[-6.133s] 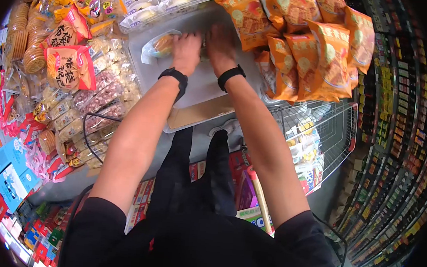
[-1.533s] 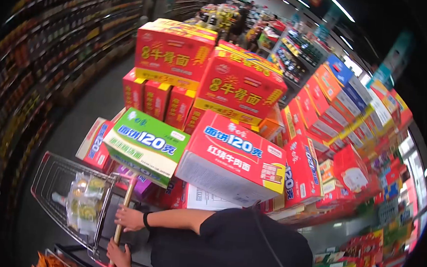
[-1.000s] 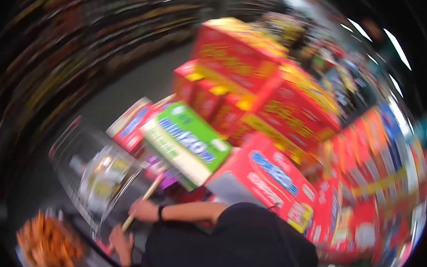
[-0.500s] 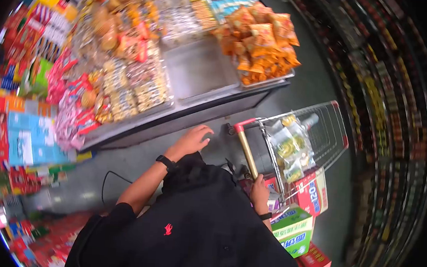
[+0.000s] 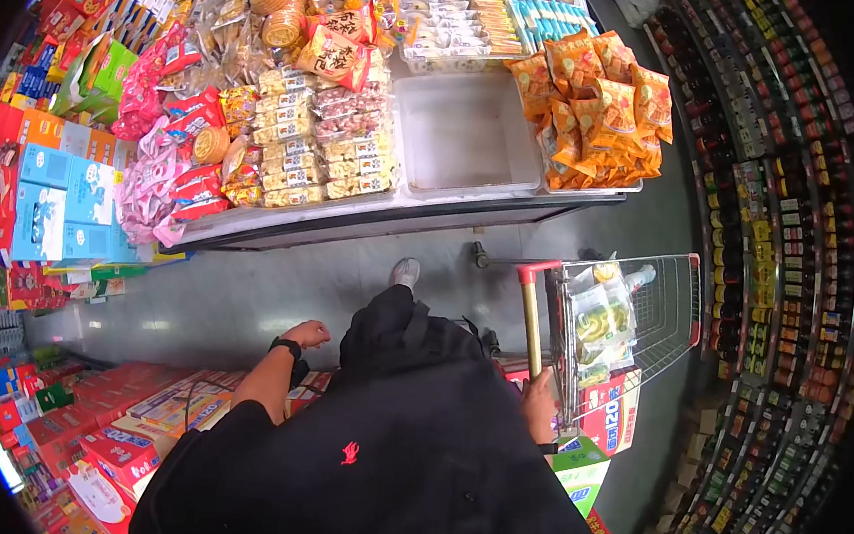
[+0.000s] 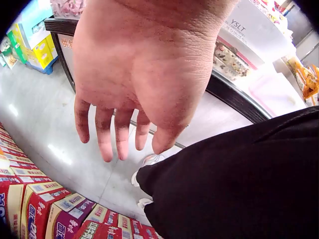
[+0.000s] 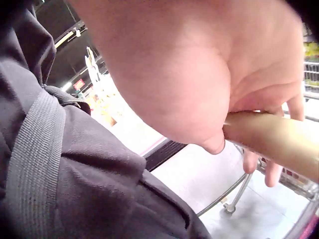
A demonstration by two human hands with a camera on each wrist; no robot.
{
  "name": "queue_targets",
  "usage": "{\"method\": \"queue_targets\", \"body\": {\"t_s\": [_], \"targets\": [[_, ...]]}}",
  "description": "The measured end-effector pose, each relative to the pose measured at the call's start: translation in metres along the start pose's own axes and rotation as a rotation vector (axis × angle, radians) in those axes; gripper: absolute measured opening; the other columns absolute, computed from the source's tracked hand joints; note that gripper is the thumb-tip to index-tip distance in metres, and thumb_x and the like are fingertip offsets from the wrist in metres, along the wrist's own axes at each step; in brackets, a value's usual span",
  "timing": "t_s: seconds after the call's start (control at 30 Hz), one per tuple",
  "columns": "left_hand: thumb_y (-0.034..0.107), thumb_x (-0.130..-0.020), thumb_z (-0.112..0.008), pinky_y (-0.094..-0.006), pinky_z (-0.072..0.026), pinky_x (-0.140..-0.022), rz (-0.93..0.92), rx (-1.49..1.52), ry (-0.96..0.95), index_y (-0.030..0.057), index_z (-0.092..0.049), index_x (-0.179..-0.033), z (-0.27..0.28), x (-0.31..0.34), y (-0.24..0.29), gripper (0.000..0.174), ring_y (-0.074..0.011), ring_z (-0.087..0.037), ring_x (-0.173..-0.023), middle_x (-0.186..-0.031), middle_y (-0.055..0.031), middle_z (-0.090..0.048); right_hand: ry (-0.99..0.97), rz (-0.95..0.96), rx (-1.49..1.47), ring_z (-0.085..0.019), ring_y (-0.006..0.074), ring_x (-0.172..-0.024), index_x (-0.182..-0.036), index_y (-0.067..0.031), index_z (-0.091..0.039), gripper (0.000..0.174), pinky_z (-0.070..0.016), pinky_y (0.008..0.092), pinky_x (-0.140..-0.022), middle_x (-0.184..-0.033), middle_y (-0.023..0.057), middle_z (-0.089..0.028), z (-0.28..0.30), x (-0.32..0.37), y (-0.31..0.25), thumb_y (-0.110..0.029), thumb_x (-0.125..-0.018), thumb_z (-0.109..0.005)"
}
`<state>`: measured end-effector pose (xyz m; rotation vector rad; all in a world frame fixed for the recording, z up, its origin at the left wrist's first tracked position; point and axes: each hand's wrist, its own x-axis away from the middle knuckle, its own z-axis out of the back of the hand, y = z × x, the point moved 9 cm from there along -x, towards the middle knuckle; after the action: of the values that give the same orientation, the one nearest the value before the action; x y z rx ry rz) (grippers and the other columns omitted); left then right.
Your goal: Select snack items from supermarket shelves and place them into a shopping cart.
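Note:
In the head view my right hand [image 5: 539,406] grips the lower end of the pale bar handle [image 5: 532,331] of a wire shopping cart [image 5: 667,304]. The right wrist view has the right hand [image 7: 199,69] over that handle [image 7: 279,139], its thumb and fingers around it. Clear packets [image 5: 603,321] with green and yellowish contents lie inside the cart. My left hand [image 5: 308,335] hangs in the air left of my legs, holding nothing. Seen from the left wrist, the left hand [image 6: 139,74] has its fingers pointing down, loosely extended and apart.
Ahead stands a display counter with packaged snacks [image 5: 336,149], a bare white tray [image 5: 472,135] and orange bags [image 5: 600,110]. Instant-noodle cartons [image 5: 601,416] stand beside the cart, and more boxes [image 5: 122,449] lie behind left. Stocked shelves [image 5: 780,245] line the right side.
Both hands have left the tray since the oldest frame and later held the cart handle. The left has since let go and moved back and down; the right still grips it. The view has turned toward the counter.

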<state>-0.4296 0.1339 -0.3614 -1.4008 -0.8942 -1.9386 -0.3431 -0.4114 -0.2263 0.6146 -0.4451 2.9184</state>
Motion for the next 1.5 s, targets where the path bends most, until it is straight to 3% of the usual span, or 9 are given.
{"method": "queue_targets", "body": {"t_s": [0.17,0.37,0.57,0.6,0.73,1.0,1.13,1.3,1.5], "targets": [[0.027,-0.089,-0.061,-0.0327,-0.0517,-0.076,-0.243,0.110,0.018,0.0048,-0.061,-0.112,0.027,-0.049,0.013,0.033,-0.0170,-0.067,-0.084,-0.096,-0.0071,-0.069,-0.019,-0.062,-0.020,-0.060,0.0474,-0.088,-0.119,0.0005,-0.034,0.037,-0.0502,0.0538,-0.072,-0.099,0.0287,-0.059,-0.008,-0.002,0.006,-0.015,-0.090,-0.052],[0.019,-0.090,-0.060,-0.0324,-0.0514,-0.077,-0.509,0.063,-0.015,0.0014,-0.059,-0.115,0.078,-0.078,0.115,0.031,-0.0180,-0.066,-0.086,-0.096,-0.0105,-0.068,0.072,-0.191,0.050,-0.058,0.0393,-0.104,-0.122,-0.0021,-0.039,0.039,-0.0455,0.0586,-0.083,-0.111,0.0206,-0.058,-0.001,0.003,0.004,-0.018,-0.090,-0.054],[0.020,-0.088,-0.061,-0.0306,-0.0512,-0.076,-0.510,0.024,-0.076,0.0032,-0.060,-0.114,0.097,-0.093,0.154,0.031,-0.0170,-0.066,-0.082,-0.094,-0.0106,-0.069,0.175,-0.299,0.075,-0.058,0.0362,-0.099,-0.120,-0.0062,-0.041,0.035,-0.0448,0.0566,-0.079,-0.105,0.0155,-0.055,0.009,0.007,-0.010,-0.018,-0.090,-0.054],[0.020,-0.088,-0.061,-0.0303,-0.0511,-0.076,-0.496,0.008,-0.095,0.0033,-0.060,-0.114,0.097,-0.093,0.158,0.031,-0.0172,-0.067,-0.082,-0.094,-0.0109,-0.069,0.062,-0.360,0.082,-0.056,0.0368,-0.112,-0.130,-0.0038,-0.037,0.048,-0.0458,0.0565,-0.086,-0.122,0.0182,-0.053,0.003,0.005,-0.006,-0.019,-0.089,-0.056],[0.018,-0.090,-0.060,-0.0305,-0.0513,-0.075,-0.533,-0.035,-0.220,0.0031,-0.058,-0.115,0.088,-0.128,0.139,0.029,-0.0176,-0.066,-0.083,-0.096,-0.0106,-0.068,0.228,-0.257,0.037,-0.058,0.0340,-0.103,-0.117,-0.0064,-0.043,0.032,-0.0445,0.0555,-0.081,-0.103,0.0146,-0.056,-0.004,0.007,0.001,-0.016,-0.088,-0.055],[0.014,-0.092,-0.057,-0.0305,-0.0529,-0.075,-0.334,-0.285,-0.268,-0.0008,-0.058,-0.113,0.078,-0.112,0.155,0.025,-0.0177,-0.065,-0.085,-0.097,-0.0099,-0.067,0.265,-0.294,0.045,-0.061,0.0309,-0.095,-0.114,-0.0069,-0.046,0.030,-0.0473,0.0480,-0.075,-0.097,0.0117,-0.058,0.019,0.009,-0.017,-0.014,-0.086,-0.055],[0.017,-0.091,-0.059,-0.0323,-0.0528,-0.077,-0.522,-0.564,-0.325,-0.0020,-0.059,-0.112,0.059,-0.138,0.207,0.029,-0.0180,-0.065,-0.085,-0.093,-0.0109,-0.069,0.246,-0.304,0.001,-0.061,0.0308,-0.097,-0.120,-0.0080,-0.046,0.037,-0.0486,0.0452,-0.077,-0.101,0.0126,-0.058,0.007,0.005,-0.009,-0.014,-0.085,-0.057],[0.026,-0.090,-0.061,-0.0374,-0.0522,-0.079,-1.063,-0.934,-0.058,0.0039,-0.061,-0.113,-0.003,0.012,0.374,0.031,-0.0320,-0.067,-0.090,-0.096,-0.0183,-0.069,0.303,-0.331,0.002,-0.061,0.0279,-0.095,-0.119,-0.0112,-0.049,0.035,-0.0478,0.0435,-0.076,-0.100,0.0096,-0.059,0.015,0.011,-0.010,-0.016,-0.085,-0.058],[0.007,-0.091,-0.059,-0.0334,-0.0503,-0.083,-1.447,-0.831,-0.202,0.0011,-0.060,-0.112,-0.144,0.198,0.505,0.022,-0.0228,-0.064,-0.090,-0.099,-0.0139,-0.066,0.623,-0.469,-0.175,-0.065,0.0274,-0.083,-0.093,-0.0192,-0.065,0.014,-0.0481,0.0465,-0.072,-0.087,0.0059,-0.066,0.016,0.014,-0.007,-0.024,-0.085,-0.056]]}}
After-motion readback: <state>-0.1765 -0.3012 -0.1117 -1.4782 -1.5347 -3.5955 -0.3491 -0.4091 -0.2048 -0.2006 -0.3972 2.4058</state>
